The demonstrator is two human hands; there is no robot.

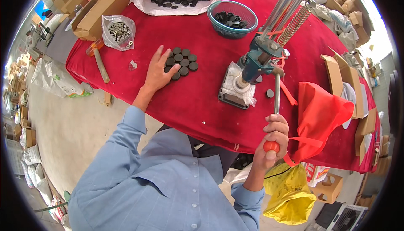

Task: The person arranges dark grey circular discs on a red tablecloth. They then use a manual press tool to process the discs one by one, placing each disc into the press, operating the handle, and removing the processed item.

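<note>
A pale floor (101, 134) spreads beneath the red-covered tabletop (176, 104). Beyond its far left corner lies a flat grey surface (63, 41). Pale sacks (41, 189) line the room's left side, and stacked cardboard boxes (357, 19) crowd the far right. Bright white light (378, 3) glares at the upper right, washing out whatever lies behind.

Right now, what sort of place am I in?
Probably a workshop: your right hand holds the lever of a hand press, black discs lie beside your left hand, and a hammer lies further left.
</note>
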